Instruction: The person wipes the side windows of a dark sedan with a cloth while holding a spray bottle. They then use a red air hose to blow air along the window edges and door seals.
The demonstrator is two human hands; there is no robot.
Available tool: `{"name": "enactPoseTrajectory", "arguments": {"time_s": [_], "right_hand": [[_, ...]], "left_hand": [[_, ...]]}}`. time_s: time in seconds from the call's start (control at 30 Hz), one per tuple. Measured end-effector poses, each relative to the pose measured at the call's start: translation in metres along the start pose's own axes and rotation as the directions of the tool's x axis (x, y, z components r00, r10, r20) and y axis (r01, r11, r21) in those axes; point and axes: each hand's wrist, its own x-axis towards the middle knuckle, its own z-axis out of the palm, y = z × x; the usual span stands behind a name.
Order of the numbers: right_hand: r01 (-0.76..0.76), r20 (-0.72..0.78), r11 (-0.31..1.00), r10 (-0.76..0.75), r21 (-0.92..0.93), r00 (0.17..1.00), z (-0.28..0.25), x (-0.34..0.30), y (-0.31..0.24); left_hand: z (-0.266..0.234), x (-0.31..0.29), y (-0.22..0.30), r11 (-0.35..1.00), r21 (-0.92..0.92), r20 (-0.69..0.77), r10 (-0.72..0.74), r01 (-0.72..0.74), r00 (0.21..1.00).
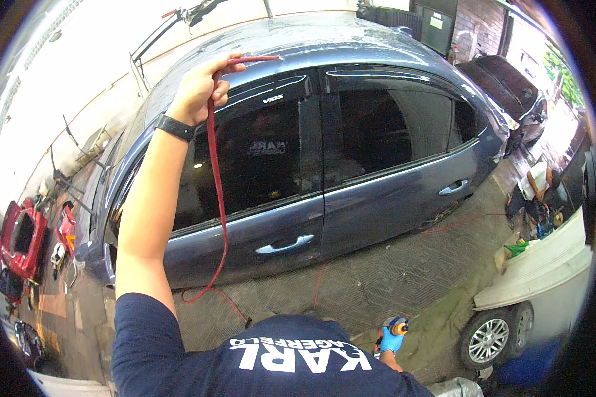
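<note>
My left hand, bare with a black wristband, is raised beside the roof edge of a dark grey-blue car. Its fingers are closed around a red hose or cord; I cannot tell which. One short stretch points right along the roof, and the rest hangs past the front door to the floor. Low at the right, my right hand wears a blue glove. It is closed on a small hand-held power tool with an orange and black body, whose exact kind is too small to make out. The tool is apart from the car.
At the left stand a red car door or panel and other parts. A wheel and a pale body panel are at the right. Another person crouches beyond the car's rear. Thin red line crosses the patterned floor.
</note>
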Motion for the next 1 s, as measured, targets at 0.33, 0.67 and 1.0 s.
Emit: {"name": "enactPoseTrajectory", "arguments": {"time_s": [0.33,0.67,1.0], "right_hand": [[-0.006,0.031,0.994,0.010,-0.107,0.999,0.016,0.024,-0.002],[0.036,0.234,0.998,-0.047,0.052,0.971,0.066,0.047,-0.012],[0.159,0.406,0.986,-0.167,0.055,0.899,0.119,0.074,-0.057]], "left_hand": [[-0.073,-0.063,0.014,1.000,0.011,-0.150,0.003,-0.001,0.989],[-0.151,-0.155,0.021,0.999,0.027,-0.367,-0.008,0.019,0.930],[-0.221,-0.239,0.025,0.996,0.047,-0.558,-0.036,0.075,0.829]]}}
